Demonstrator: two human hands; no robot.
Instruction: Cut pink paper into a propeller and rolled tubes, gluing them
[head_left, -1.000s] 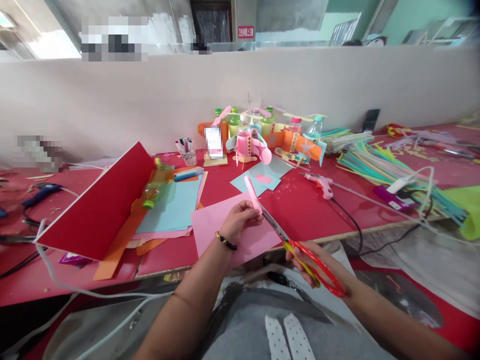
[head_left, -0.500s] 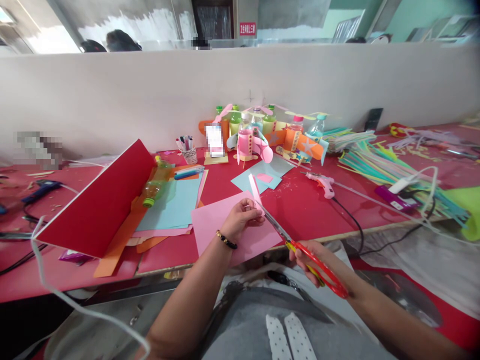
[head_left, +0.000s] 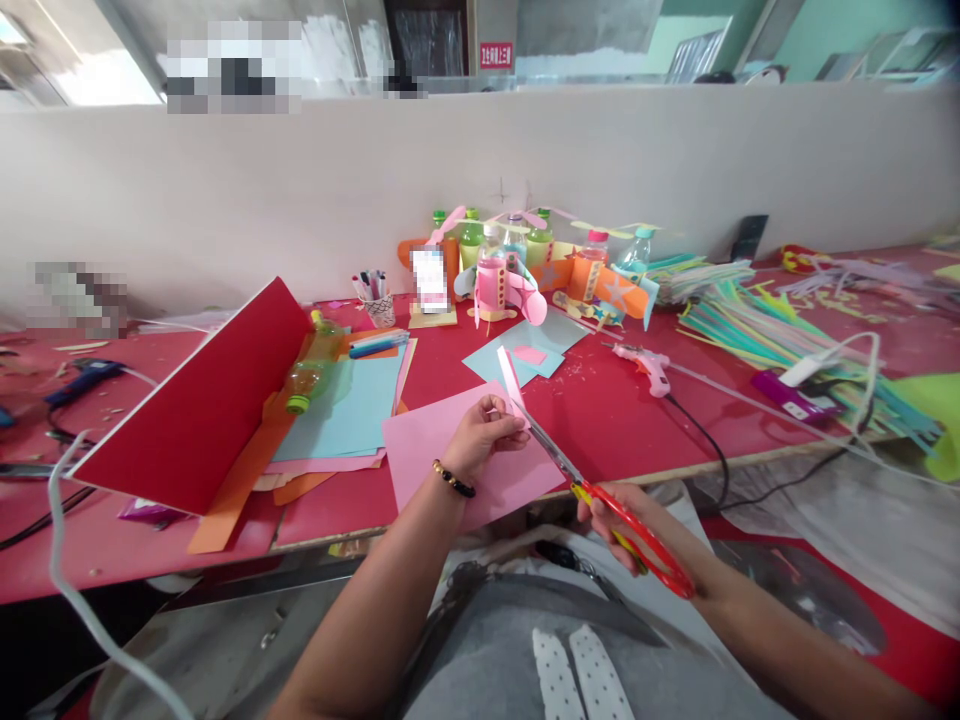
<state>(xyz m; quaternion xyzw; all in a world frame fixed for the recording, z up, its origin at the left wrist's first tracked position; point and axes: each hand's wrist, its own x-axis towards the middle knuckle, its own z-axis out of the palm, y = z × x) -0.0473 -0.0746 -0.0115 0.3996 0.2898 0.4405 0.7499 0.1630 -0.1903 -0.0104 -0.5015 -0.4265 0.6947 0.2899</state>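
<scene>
My left hand is closed, its thumb and fingers pinching a narrow strip of pink paper whose pale end sticks up beyond the fingers. My right hand grips the red and yellow handles of a pair of scissors. The scissor blades point up and to the left, and their tips reach the strip right beside my left fingertips. Beneath both, a larger pink sheet lies at the table's front edge. Whether the blades are closed on the paper I cannot tell.
Blue sheets, a plastic bottle and a red board are on the left. Decorated bottle models stand at the back beside a pen cup. On the right lie a pink glue gun, its cord, and coloured strips.
Both hands, the scissors and the pink strip stay almost in place. At the lower left, the white cable has shifted to the left.
</scene>
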